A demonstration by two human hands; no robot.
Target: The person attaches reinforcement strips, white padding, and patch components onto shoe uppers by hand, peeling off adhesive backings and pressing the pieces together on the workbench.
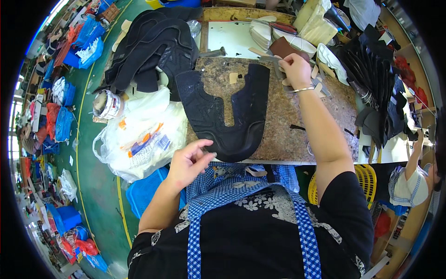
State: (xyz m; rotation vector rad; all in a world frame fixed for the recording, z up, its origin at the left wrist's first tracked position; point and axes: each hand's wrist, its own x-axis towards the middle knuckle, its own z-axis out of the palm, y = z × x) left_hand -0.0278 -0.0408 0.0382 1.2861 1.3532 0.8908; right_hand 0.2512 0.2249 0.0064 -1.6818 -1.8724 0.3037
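Observation:
A black U-shaped shoe upper (246,137) lies spread on the worn work board (288,139), its curved toe toward me. My left hand (189,162) is at its lower left edge, thumb and fingers apart and nothing gripped. Whether those fingertips touch the upper I cannot tell. Farther off to the right, my right hand (296,70) has its fingers curled together by a flat grey strip (277,69). What it pinches is partly hidden. Behind its fingers a brown piece (282,48) shows. Inside the upper's opening lies a small beige patch (233,78).
Black uppers (148,46) are heaped at the far left, near an open pot (107,104) and a white plastic bag (144,135). A hammer (214,53) lies beyond the upper. Black pieces (367,65) stack up at right, above a yellow basket (369,183). Another person (411,186) works farther right.

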